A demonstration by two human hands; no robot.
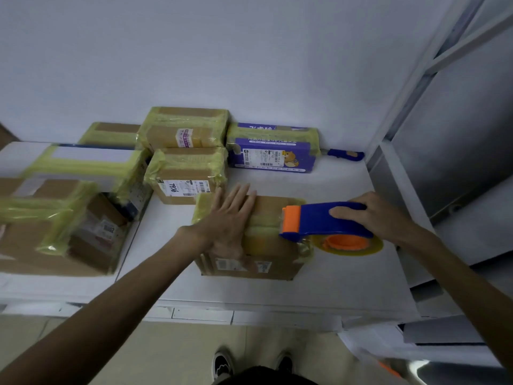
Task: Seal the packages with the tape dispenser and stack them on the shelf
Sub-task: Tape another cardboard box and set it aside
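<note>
Evidently we pressed our left hand (229, 218) flat, fingers straight, on the cardboard package (251, 240) to steady it, while our right hand (372, 215) wrapped round the blue tape dispenser (323, 219) handle. Its orange nose sat on the package's right top edge, on the white table (347, 279).

The left hand (226, 218) lies flat, fingers (241, 194) straight, on the taped cardboard box (254, 247) on the white surface (347, 276); the right hand (380, 215) grips the blue-and-orange tape dispenser (322, 219) at the box's right end, its yellowish roll (347, 243) hanging past the edge; further taped packages (186, 176) stand behind and to the left.
</note>
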